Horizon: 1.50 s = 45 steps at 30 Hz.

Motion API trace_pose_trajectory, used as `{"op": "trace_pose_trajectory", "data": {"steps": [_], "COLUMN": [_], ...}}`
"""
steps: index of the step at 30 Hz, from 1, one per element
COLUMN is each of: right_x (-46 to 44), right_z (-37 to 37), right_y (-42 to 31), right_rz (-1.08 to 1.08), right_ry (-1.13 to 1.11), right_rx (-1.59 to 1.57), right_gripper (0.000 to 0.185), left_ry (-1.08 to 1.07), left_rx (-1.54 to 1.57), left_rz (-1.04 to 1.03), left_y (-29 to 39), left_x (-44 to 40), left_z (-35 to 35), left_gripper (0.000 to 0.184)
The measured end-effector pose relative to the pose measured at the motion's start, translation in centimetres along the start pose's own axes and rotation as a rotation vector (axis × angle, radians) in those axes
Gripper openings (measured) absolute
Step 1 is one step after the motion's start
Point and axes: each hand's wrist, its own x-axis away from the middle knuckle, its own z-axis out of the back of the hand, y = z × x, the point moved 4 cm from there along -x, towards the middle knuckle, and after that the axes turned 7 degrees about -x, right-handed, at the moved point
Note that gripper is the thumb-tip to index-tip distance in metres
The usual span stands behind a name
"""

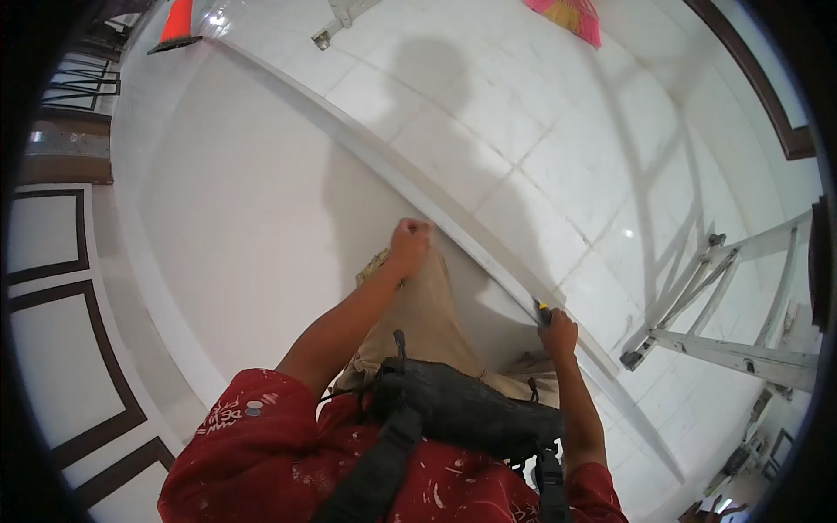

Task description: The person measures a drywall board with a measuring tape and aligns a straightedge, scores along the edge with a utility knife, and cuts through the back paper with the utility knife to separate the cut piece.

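My right hand (559,334) is wrapped round a yellow and black utility knife (545,311), whose tip is at a long pale strip (384,166). The strip runs diagonally along the edge of a large light-coloured sheet (235,192) on the floor. My left hand (411,246) is closed just above my knee, close to the strip; what its fingers hold, if anything, is hidden. My tan trouser leg (436,305) is over the sheet. The knife's blade is too small to make out.
A paint-marked stepladder (732,353) stands at the right, another ladder's foot (323,38) at the top. An orange cone (177,22) is at the upper left, and a pink and yellow broom head (567,17) at the top right. White tiles (523,161) cover the floor beyond the strip.
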Motion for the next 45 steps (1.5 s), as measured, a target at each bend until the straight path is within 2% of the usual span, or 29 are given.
{"op": "trace_pose_trajectory", "data": {"steps": [2,5,8,11,14,16,19,26,27,30,31,32,33,34,35,36,37,38,40,42,45], "right_x": [1.3,3.2,5.6,7.5,9.6,10.0,10.1,8.3,7.6,6.1,5.4,5.1,5.1,5.0,4.3,3.9,1.8,-0.3,-1.8,-2.6,-5.6], "right_z": [1.1,3.8,5.6,7.3,6.8,5.5,6.2,7.1,6.8,5.8,5.3,5.4,4.9,3.8,3.3,3.7,4.0,3.9,3.4,4.2,3.3], "right_y": [-0.9,-1.9,-2.6,-3.6,-3.2,-1.2,0.4,2.8,3.2,3.7,4.2,4.2,4.7,6.0,6.0,5.6,4.1,3.0,0.4,-1.0,-2.9], "right_rz": [0.052,0.106,0.157,0.153,0.034,0.106,0.039,0.08,0.072,0.102,0.088,0.11,0.07,0.035,0.026,0.12,0.06,0.089,0.087,0.053,0.082], "right_ry": [-0.009,0.055,0.122,0.122,0.141,0.187,0.153,0.185,0.191,0.266,0.24,0.255,0.301,0.275,0.292,0.353,0.395,0.433,0.37,0.322,0.28], "right_rx": [0.011,0.012,0.002,-0.063,-0.189,-0.282,-0.339,-0.233,-0.226,-0.294,-0.221,-0.246,-0.265,-0.226,-0.245,-0.291,-0.321,-0.362,-0.336,-0.318,-0.291], "right_gripper": [0.035,0.036,0.035,0.034,0.033,0.033,0.036,0.038,0.04,0.04,0.039,0.038,0.033,0.029,0.024,0.021,0.018,0.022,0.033,0.027,0.03], "left_ry": [0.121,0.134,0.119,0.003,0.357,0.379,0.308,0.254,0.233,0.282,0.318,0.119,0.036,0.059,-0.243,-0.448,-0.483,-0.278,-0.131,-0.117,-0.226], "left_rx": [0.139,0.291,0.358,0.683,0.324,0.073,0.063,0.1,0.102,0.064,0.051,-0.405,-1.034,-1.393,-1.013,-0.428,-0.07,0.144,0.322,0.421,0.42], "left_rz": [0.057,0.228,0.227,0.095,0.163,0.079,0.125,0.059,0.081,0.054,0.041,-0.129,-0.416,-0.739,-0.52,-0.178,0.135,0.009,0.023,0.111,0.021], "left_y": [-0.7,-2.6,-0.7,2.9,2.2,-1.5,4.3,8.0,9.9,7.6,6.4,4.2,2.1,-0.1,0.1,0.1,0.1,6.8,9.3,8.1,5.9], "left_x": [-1.8,-5.3,-6.6,-7.6,-8.8,-11.4,-6.3,-8.0,-6.9,-13.7,-16.7,-20.4,-23.8,-26.7,-29.0,-31.2,-32.9,-23.9,-18.8,-21.7,-24.5], "left_z": [3.7,7.6,7.9,6.1,4.2,3.3,0.8,-2.9,-2.7,-4.1,-4.6,-4.8,-5.1,-5.5,-3.8,-2.2,-0.5,-0.3,2.6,3.6,6.3], "left_gripper": [0.056,0.068,0.082,0.084,0.085,0.085,0.087,0.086,0.092,0.094,0.093,0.091,0.091,0.094,0.083,0.072,0.061,0.041,0.05,0.061,0.069]}}
